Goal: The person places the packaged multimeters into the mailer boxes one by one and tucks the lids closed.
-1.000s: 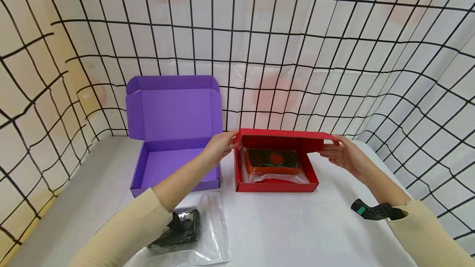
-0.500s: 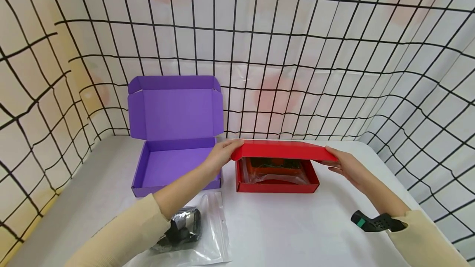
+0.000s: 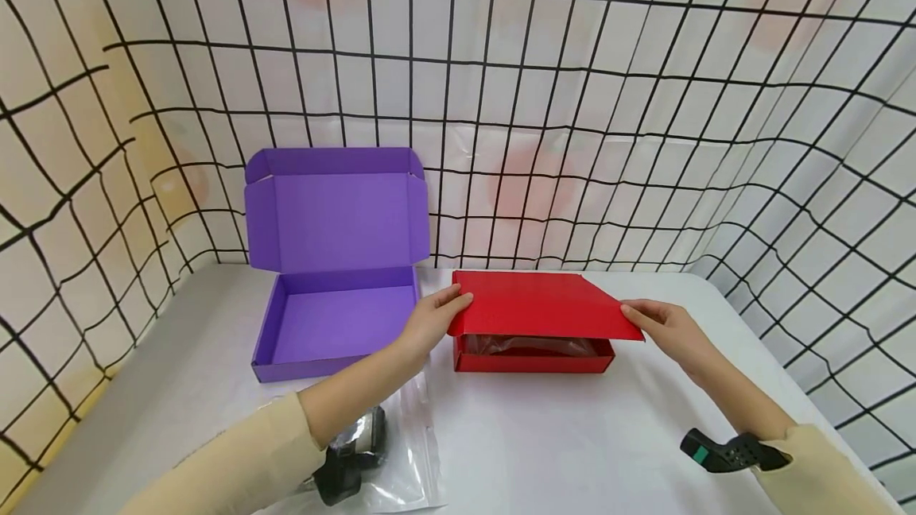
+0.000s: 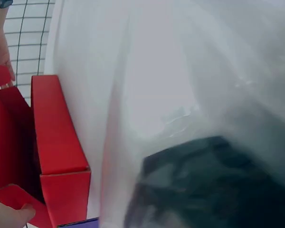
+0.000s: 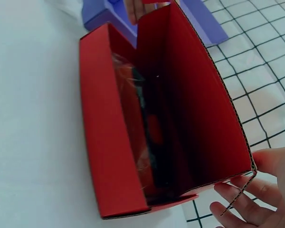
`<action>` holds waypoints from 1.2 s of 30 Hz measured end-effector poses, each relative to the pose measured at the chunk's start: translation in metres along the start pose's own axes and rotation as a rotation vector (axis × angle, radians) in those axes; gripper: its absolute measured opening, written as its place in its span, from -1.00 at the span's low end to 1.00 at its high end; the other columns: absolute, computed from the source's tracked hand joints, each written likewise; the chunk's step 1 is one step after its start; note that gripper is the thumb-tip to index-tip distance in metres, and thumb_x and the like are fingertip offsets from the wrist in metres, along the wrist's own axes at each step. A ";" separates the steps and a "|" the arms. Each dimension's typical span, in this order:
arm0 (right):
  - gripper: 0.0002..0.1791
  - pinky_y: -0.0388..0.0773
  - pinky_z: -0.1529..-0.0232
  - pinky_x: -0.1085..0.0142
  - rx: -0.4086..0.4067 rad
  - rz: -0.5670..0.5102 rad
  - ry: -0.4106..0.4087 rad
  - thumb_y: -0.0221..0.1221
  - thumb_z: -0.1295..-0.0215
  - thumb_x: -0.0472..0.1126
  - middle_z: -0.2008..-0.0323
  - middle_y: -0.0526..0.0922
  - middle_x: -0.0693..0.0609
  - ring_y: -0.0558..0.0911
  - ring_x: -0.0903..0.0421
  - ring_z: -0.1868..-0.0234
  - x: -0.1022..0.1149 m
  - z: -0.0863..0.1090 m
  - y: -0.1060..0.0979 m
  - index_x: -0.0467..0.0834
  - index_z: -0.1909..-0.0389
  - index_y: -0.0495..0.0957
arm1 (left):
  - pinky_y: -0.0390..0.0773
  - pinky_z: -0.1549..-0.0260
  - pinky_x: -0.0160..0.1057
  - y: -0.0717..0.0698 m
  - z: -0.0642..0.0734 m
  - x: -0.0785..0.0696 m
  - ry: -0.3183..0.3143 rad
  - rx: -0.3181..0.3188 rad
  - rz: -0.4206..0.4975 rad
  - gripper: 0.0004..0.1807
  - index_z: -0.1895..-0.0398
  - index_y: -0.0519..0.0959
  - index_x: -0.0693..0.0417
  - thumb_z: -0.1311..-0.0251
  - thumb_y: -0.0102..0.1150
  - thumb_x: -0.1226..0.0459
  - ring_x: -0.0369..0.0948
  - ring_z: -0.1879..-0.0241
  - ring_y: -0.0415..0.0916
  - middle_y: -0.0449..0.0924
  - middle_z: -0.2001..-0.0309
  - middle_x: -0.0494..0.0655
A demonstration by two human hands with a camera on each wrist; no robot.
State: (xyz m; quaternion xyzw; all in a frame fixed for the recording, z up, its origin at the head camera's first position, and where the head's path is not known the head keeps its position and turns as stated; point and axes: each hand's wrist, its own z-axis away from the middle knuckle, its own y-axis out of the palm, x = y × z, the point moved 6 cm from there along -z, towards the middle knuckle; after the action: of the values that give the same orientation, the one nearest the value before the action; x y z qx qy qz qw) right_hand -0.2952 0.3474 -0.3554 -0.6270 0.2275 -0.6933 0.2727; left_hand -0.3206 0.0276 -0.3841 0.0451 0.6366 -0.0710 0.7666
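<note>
The lid (image 3: 529, 305) of a red cardboard box (image 3: 533, 363) is tilted partly down over its base. At its left edge, my left hand (image 3: 435, 319) holds the lid's side. On the other side my right hand (image 3: 671, 331) pinches the right front corner, its thumb near that corner and its fingers behind the side flap in the right wrist view. Inside the base lies an orange and black item (image 5: 137, 118) in clear plastic, mostly hidden from the head view by the lid.
A purple cardboard box (image 3: 336, 324) with a raised lid stands to the left. In front of it a clear zip bag (image 3: 408, 451) holds a black item (image 3: 368, 435), partly behind the left forearm. Black wire mesh (image 3: 529, 114) backs the white table (image 3: 544, 443).
Both hands have brought the red lid's front edge down and forward. The orange and black item has gone from sight in the head view.
</note>
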 end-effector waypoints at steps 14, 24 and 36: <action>-0.39 0.42 -0.03 -0.10 -0.010 0.078 -0.050 0.03 -0.32 0.04 -0.05 0.52 -0.28 0.48 -0.21 -0.08 -0.014 0.010 0.015 -0.35 -0.20 0.34 | 0.41 -0.10 -0.07 0.001 0.013 0.024 0.008 -0.031 0.040 -0.46 -0.28 0.32 0.13 -0.23 0.08 0.22 -0.02 -0.13 0.38 0.39 -0.21 0.09; -0.55 0.42 0.07 -0.21 -0.124 0.366 -0.234 0.16 -0.22 -0.17 -0.06 0.47 -0.39 0.41 -0.38 -0.08 -0.008 0.016 0.023 -0.28 -0.11 0.47 | 0.58 0.17 -0.20 0.007 0.023 0.036 0.086 -0.093 0.028 -0.54 -0.23 0.38 0.21 -0.22 0.04 0.39 -0.07 0.07 0.51 0.45 -0.13 0.18; -0.53 0.47 0.09 -0.15 -0.134 0.400 -0.309 0.22 -0.15 -0.24 -0.09 0.41 -0.45 0.40 -0.41 -0.08 -0.010 0.019 0.031 -0.29 -0.10 0.47 | 0.56 0.16 -0.20 0.011 0.028 0.043 0.072 -0.131 -0.038 -0.51 -0.23 0.39 0.12 -0.19 0.03 0.43 -0.05 0.04 0.50 0.32 -0.26 0.14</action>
State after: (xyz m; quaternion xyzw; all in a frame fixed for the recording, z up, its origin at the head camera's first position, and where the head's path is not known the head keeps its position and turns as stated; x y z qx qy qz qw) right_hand -0.2723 0.3316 -0.3814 -0.6846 0.3481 -0.5050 0.3939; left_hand -0.2842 0.0319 -0.4210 -0.0148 0.6678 -0.0419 0.7430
